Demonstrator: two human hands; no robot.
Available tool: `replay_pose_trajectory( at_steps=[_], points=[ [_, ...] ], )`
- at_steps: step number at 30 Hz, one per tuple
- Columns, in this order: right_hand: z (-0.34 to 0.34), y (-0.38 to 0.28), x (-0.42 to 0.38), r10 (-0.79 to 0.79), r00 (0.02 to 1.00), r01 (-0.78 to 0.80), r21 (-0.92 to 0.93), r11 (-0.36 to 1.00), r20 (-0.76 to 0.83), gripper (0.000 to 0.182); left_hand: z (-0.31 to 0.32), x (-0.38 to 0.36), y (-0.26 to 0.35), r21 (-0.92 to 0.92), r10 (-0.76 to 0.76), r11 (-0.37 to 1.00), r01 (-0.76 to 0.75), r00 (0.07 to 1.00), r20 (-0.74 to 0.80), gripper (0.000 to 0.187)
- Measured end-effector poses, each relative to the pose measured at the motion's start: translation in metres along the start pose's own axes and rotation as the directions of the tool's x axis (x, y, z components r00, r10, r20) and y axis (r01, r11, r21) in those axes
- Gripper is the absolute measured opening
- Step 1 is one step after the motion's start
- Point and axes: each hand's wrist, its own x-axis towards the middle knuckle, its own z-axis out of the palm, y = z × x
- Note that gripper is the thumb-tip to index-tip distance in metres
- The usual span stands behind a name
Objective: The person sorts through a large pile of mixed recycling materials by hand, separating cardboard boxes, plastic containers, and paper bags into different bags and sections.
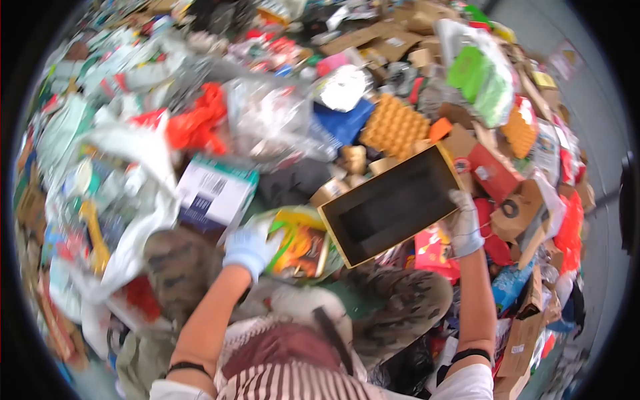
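Note:
My right hand (465, 223), in a pale glove, grips the right edge of a rectangular box (398, 205) with a black inside and a thin yellowish rim. The box is tilted, its hollow side facing me. My left hand (252, 251), in a light blue-white glove, has its fingers apart at the left edge of a yellow-green printed plastic package (300, 248). This package lies between my knees, its right side partly behind the box. Just beyond my left hand is a white and purple carton (215, 193) with a teal side.
Mixed waste surrounds my legs. An orange egg tray (395, 125), clear plastic bags (273, 120) and a red bag (200, 120) lie ahead. Cardboard (520, 347) is piled at the right, and white plastic sheeting (150, 200) at the left. Grey floor (593, 80) shows at far right.

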Motion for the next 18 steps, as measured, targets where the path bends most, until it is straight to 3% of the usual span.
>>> replay_pose_trajectory(
  at_steps=[1, 2, 3, 4, 5, 6, 8, 9, 10, 12, 13, 14, 15, 16, 18],
  points=[
    [0.020, -0.010, -0.016, 0.081, 0.996, -0.082, 0.041, 0.996, 0.029, 0.023, -0.020, -0.007, -0.004, -0.053, -0.035, 0.998, 0.038, 0.998, 0.061, 0.042],
    [0.031, -0.007, -0.019, 0.088, 0.993, -0.095, 0.094, 0.991, 0.075, 0.025, -0.017, -0.010, -0.019, -0.280, -0.010, 0.960, 0.001, 0.999, -0.033, 0.042],
    [0.046, -0.009, -0.029, 0.079, 0.993, -0.089, 0.114, 0.989, 0.092, 0.025, 0.004, -0.006, -0.037, -0.645, -0.015, 0.764, -0.021, 0.999, -0.050, 0.045],
    [0.058, -0.010, -0.038, 0.061, 0.992, -0.075, 0.131, 0.989, 0.107, 0.026, 0.017, -0.007, -0.043, -0.772, -0.040, 0.635, -0.015, 0.998, -0.052, 0.053],
    [0.066, -0.005, -0.044, 0.027, 0.999, -0.031, 0.139, 0.990, 0.029, 0.028, 0.027, -0.011, -0.042, -0.654, -0.054, 0.755, 0.048, 0.998, 0.011, 0.060],
    [0.075, 0.000, -0.051, 0.030, 0.998, -0.036, 0.127, 0.991, 0.055, 0.028, 0.036, -0.013, -0.038, -0.516, -0.073, 0.851, 0.101, 0.995, 0.073, 0.069],
    [0.093, 0.011, -0.065, -0.093, 0.994, 0.097, 0.076, 0.992, -0.060, 0.030, 0.070, -0.025, -0.018, -0.219, -0.090, 0.972, 0.091, 0.996, 0.013, 0.082],
    [0.096, 0.015, -0.070, -0.098, 0.995, 0.100, 0.058, 0.993, -0.029, 0.038, 0.088, -0.022, -0.012, -0.074, -0.071, 0.995, 0.073, 0.997, 0.029, 0.088],
    [0.102, 0.020, -0.076, -0.096, 0.995, 0.096, 0.049, 0.994, -0.018, 0.038, 0.106, -0.021, -0.009, 0.098, -0.098, 0.991, 0.095, 0.995, 0.024, 0.081],
    [0.114, 0.030, -0.082, -0.259, 0.960, 0.245, -0.127, 0.961, -0.110, 0.045, 0.176, -0.001, -0.036, 0.097, -0.071, 0.992, 0.086, 0.987, -0.146, 0.061],
    [0.113, 0.034, -0.081, -0.313, 0.947, 0.301, -0.146, 0.943, -0.070, 0.053, 0.172, 0.000, -0.038, 0.090, -0.077, 0.992, 0.091, 0.985, -0.152, 0.061],
    [0.111, 0.037, -0.079, -0.314, 0.947, 0.302, -0.150, 0.941, -0.064, 0.053, 0.166, -0.002, -0.038, -0.379, -0.222, 0.910, 0.165, 0.969, -0.110, 0.049],
    [0.110, 0.040, -0.078, -0.390, 0.921, 0.379, -0.273, 0.884, 0.015, 0.051, 0.157, -0.004, -0.037, -0.755, -0.326, 0.621, 0.210, 0.945, -0.006, 0.038],
    [0.108, 0.044, -0.078, -0.453, 0.886, 0.454, -0.381, 0.805, 0.100, 0.048, 0.146, -0.007, -0.036, -0.905, -0.387, 0.423, 0.056, 0.914, -0.125, 0.031],
    [0.112, 0.056, -0.079, -0.477, 0.863, 0.491, -0.491, 0.720, 0.164, 0.049, 0.142, -0.002, -0.043, -0.994, -0.434, 0.026, -0.109, 0.894, -0.109, 0.025]
  ],
)
